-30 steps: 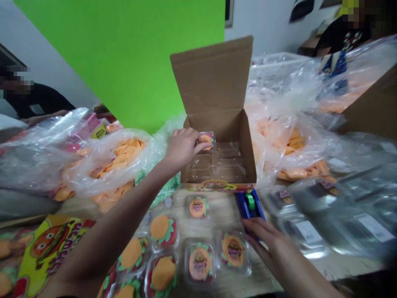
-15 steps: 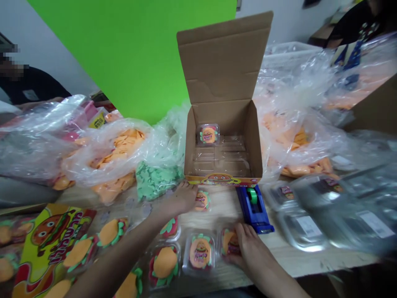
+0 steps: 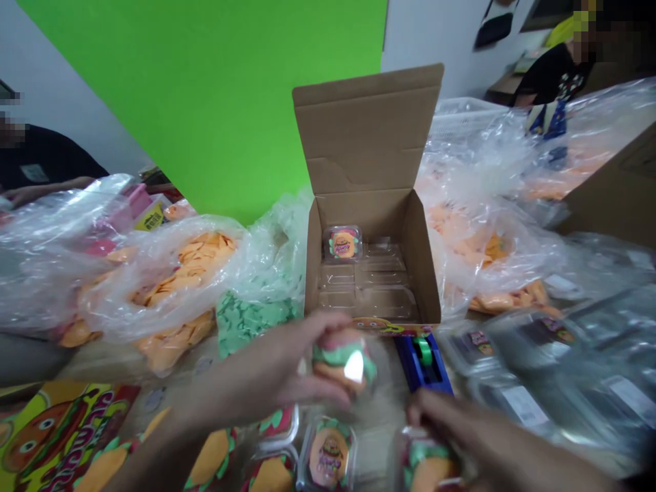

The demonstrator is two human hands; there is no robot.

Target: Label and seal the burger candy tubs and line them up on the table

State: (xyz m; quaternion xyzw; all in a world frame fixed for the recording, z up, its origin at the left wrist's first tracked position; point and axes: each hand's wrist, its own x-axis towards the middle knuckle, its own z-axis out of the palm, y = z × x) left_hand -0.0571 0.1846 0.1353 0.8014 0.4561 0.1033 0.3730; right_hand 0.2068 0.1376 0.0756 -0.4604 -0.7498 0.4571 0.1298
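My left hand point(image 3: 287, 369) is wrapped round the side of a clear-packed toy-like burger point(image 3: 341, 365), held tilted just in front of the open carton point(image 3: 373, 205); its layers show orange, green and pink. Lower right, my right hand point(image 3: 456, 430) grips a second clear-packed burger point(image 3: 429, 466) from above, blurred and partly cut by the frame's bottom. Inside the carton, one packed burger point(image 3: 342, 244) sits in the back left pocket of a clear tray point(image 3: 384, 301). Between my hands, a labelled packed burger point(image 3: 328, 454) lies face up on the table.
A blue tape dispenser point(image 3: 425, 362) stands at the carton's front right. Clear lidded containers point(image 3: 538, 369) crowd the right. Bags of orange pieces point(image 3: 205, 253) and green pieces point(image 3: 251, 321) lie left. A printed yellow box point(image 3: 56, 430) holds the lower left corner. Two people are behind.
Each hand has lifted a packed burger off the table and tipped it sideways. My right hand has shifted right and down in view. The camera view has also tilted upward.
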